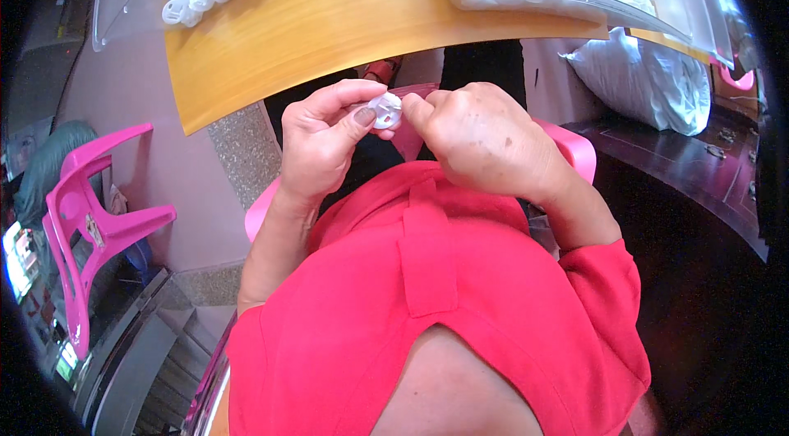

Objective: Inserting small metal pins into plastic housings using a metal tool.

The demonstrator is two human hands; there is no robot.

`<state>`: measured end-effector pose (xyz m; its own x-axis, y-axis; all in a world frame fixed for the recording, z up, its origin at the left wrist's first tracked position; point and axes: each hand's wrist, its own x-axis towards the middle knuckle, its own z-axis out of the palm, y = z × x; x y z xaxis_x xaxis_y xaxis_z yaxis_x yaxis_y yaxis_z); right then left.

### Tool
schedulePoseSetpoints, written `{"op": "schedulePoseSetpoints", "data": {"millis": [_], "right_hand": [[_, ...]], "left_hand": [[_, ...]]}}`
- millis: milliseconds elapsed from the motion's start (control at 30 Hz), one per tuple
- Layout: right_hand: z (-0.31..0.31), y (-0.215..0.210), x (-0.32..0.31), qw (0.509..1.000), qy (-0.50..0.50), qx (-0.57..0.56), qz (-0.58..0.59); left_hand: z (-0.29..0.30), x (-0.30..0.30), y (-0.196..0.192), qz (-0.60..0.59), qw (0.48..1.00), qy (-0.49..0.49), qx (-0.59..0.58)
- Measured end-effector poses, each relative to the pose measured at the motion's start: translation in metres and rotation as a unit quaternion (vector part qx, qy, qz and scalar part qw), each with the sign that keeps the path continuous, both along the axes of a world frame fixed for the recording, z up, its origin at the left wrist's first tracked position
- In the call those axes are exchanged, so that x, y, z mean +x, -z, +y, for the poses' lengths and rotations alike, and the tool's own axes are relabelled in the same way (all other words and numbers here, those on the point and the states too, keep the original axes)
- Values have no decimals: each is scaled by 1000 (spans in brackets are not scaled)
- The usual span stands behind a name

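We see the white part (386,110) between the hands, with the table (362,33) at 12 o'clock beyond it. The left hand (325,136) is nearer, pinching it between thumb and fingers; from that palm it sits at 2 o'clock. From the right hand (493,140) it lies between 9 and 10 o'clock, those curled fingers close at its 3 o'clock side, though we cannot tell whether they grip anything. It looks roundish, showing us no sure long axis.

White, round plastic piece (387,110) between the 2 hands (319,144) (491,140); yellow-orange, wood-grained tabletop (362,13) beyond them; plain red fabric top (349,296) behind them; pink plastic chair (76,210) to their left.
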<state>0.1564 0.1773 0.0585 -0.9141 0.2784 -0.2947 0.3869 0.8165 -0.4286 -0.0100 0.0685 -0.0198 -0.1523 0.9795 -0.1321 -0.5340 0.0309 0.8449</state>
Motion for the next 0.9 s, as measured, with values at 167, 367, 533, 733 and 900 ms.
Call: {"op": "schedulePoseSetpoints", "data": {"millis": [167,367,533,733,900], "right_hand": [[-11,33,-3,962,158,-131,178],[-22,41,-13,856,314,-350,213],[-24,49,-17,848,322,-362,215],[-27,51,-18,870,302,-301,248],[-28,53,-19,889,266,-234,289]], "left_hand": [[10,-3,-3,-72,996,-35,-36],[9,-6,5,-29,995,-98,-9],[8,-5,5,-70,994,-82,-12],[10,-4,1,-96,991,-89,-24],[9,-5,4,-101,991,-86,-29]]}}
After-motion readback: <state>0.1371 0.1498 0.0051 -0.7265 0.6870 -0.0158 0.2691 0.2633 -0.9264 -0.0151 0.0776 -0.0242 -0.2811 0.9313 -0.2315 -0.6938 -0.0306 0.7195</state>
